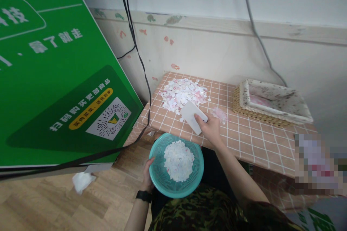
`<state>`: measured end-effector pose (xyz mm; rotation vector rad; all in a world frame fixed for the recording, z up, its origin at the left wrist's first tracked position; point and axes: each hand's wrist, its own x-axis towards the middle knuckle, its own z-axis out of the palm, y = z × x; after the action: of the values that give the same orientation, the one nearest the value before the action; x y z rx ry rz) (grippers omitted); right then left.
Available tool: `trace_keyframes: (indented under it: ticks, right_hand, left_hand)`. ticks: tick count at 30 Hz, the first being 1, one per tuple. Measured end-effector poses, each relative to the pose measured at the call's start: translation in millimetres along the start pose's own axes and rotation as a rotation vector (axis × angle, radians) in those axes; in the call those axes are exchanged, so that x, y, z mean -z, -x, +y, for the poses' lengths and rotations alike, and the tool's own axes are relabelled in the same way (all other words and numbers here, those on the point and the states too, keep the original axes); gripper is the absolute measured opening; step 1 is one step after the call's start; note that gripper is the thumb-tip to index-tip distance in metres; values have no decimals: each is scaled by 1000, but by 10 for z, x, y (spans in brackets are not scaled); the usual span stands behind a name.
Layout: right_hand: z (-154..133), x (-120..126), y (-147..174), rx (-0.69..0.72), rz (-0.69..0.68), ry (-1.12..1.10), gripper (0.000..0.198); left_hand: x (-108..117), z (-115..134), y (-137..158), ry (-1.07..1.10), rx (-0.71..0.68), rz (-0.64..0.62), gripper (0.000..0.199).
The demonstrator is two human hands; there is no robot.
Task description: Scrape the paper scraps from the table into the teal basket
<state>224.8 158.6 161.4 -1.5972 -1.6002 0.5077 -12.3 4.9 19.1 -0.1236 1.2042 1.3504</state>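
Observation:
My left hand [148,174] grips the left rim of a round teal plastic colander [199,177], held just below the table's front edge. Inside it lies a mound of small white paper scraps [179,161]. Over the table, my right hand [210,128] is closed on a flat white rectangular piece [192,116] with rounded corners; its exact kind I cannot make out. The piece's far end is at the near side of a large heap of white and pinkish paper scraps [183,93]. A smaller pinkish patch of scraps [219,114] lies just right of it.
A checked brown cloth covers the table [260,144]. A cloth-lined wicker basket [271,113] stands toward the right. At left rises a green printed cabinet [81,50], with a black cable [148,90] hanging before it. White crumpled matter [82,181] lies on the floor.

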Motion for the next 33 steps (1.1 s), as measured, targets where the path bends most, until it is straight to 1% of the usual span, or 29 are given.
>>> trace_keyframes:
  ticks: [4,8,11,14,17,22,25,27,30,33]
  right_hand:
    - [-50,-125,3,-33,1,-36,36]
    - [-80,-139,-26,-20,23,-55,37]
    - [-108,-146,-47,-29,14,-42,36]
    - [-125,-174,-57,-48,-13,-34,35]
    - [-122,-196,-64,-57,-47,-71,35]
    - [-87,-190,-82,-28,-8,-50,35]
    - [-65,-187,-83,-13,-39,-56,35]
    - [-60,-198,-84,-13,-62,-78,36]
    - [-74,-243,-89,-32,-68,-117,36]
    - [-90,-288,-67,-45,-80,-133,37]
  left_hand:
    - [6,4,2,-8,-43,11,26]
    - [33,-2,-13,-8,-41,3,24]
    - [52,-12,-30,7,-46,14,23]
    - [60,-16,-34,13,-34,-5,23]
    - [57,-8,-20,25,-32,-31,23]
    - [50,3,-14,20,-22,-15,23]
    - [44,5,-14,23,-4,-13,22]
    - [40,7,-8,25,9,-34,23]
    - [39,7,1,23,23,-67,25]
    - [36,3,3,28,28,-66,26]
